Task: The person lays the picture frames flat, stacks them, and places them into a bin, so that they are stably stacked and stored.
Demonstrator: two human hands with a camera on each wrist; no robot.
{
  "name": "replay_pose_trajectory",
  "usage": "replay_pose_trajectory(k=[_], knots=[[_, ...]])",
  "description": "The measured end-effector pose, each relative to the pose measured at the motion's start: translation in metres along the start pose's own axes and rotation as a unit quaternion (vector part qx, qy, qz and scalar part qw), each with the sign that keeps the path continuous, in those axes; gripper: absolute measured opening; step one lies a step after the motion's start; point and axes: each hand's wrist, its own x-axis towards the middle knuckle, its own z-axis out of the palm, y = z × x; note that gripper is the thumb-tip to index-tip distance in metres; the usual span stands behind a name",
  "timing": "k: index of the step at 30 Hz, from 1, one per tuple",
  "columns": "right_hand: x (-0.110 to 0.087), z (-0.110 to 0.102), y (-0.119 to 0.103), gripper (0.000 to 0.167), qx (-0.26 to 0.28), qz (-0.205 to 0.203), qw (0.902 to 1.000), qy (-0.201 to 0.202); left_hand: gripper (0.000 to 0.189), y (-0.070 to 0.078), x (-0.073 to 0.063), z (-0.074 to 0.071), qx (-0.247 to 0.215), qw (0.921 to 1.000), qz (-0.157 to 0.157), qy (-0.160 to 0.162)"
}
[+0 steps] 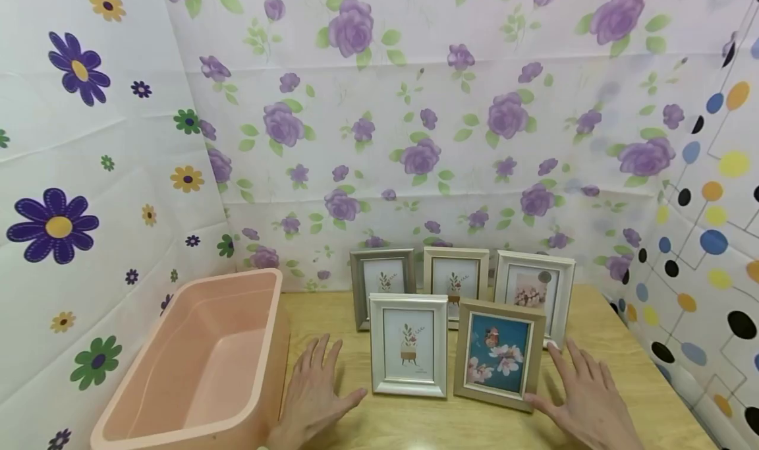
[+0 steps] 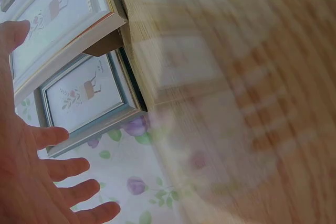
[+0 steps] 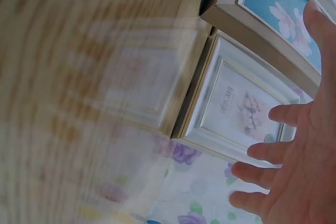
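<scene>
Several picture frames stand upright on the wooden table. In front are a silver-white photo frame [image 1: 409, 391] with a plant picture and a tan photo frame [image 1: 498, 400] with a bird and blossoms on blue. Behind them stand a grey photo frame [image 1: 359, 292], a cream photo frame [image 1: 455, 253] and a white photo frame [image 1: 564, 292] with a pink blossom picture. My left hand [image 1: 314, 391], fingers spread, is between the pink tub and the silver-white frame. My right hand [image 1: 587, 397], also spread, has its thumb at the tan frame's lower right corner. Neither hand holds anything.
A pink plastic tub [image 1: 269, 364] stands at the left of the table [image 1: 323, 311]. Floral cloth [image 1: 391, 127] hangs behind the frames; a daisy-patterned cloth [image 1: 136, 206] covers the left side and a dotted cloth [image 1: 700, 265] the right.
</scene>
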Motion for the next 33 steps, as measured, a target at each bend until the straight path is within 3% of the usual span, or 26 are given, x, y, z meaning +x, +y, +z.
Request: replay_pose_trajectory(k=[6, 10, 14, 17, 20, 23, 27, 33], knots=[[0.003, -0.008, 0.001, 0.114, 0.002, 0.025, 0.9992, -0.032, 0.094, 0.001, 0.001, -0.001, -0.024, 0.9996, -0.005, 0.015], [0.003, -0.017, -0.002, 0.115, 0.027, 0.042, 0.9984, -0.025, 0.073, 0.002, 0.000, -0.005, -0.054, 0.9973, -0.022, 0.044], [-0.001, -0.026, -0.015, 0.106, 0.077, 0.038, 0.9946, 0.059, 0.038, 0.005, -0.002, -0.009, -0.081, 0.9905, -0.029, 0.107], [-0.002, -0.032, -0.030, 0.094, 0.123, 0.015, 0.9806, 0.152, 0.014, 0.008, -0.003, -0.013, -0.104, 0.9845, -0.028, 0.138], [0.000, -0.041, -0.048, 0.086, 0.158, -0.018, 0.9605, 0.228, 0.014, 0.011, -0.004, -0.017, -0.130, 0.9801, -0.028, 0.147], [0.004, -0.049, -0.067, 0.079, 0.185, -0.054, 0.9446, 0.266, 0.019, 0.013, -0.006, -0.021, -0.148, 0.9779, -0.030, 0.145], [0.012, -0.056, -0.091, 0.068, 0.211, -0.103, 0.9379, 0.256, 0.019, 0.017, -0.009, -0.022, -0.156, 0.9765, -0.030, 0.145], [0.031, -0.060, -0.119, 0.067, 0.246, -0.174, 0.9304, 0.209, 0.018, 0.023, -0.015, -0.025, -0.178, 0.9734, -0.047, 0.137]])
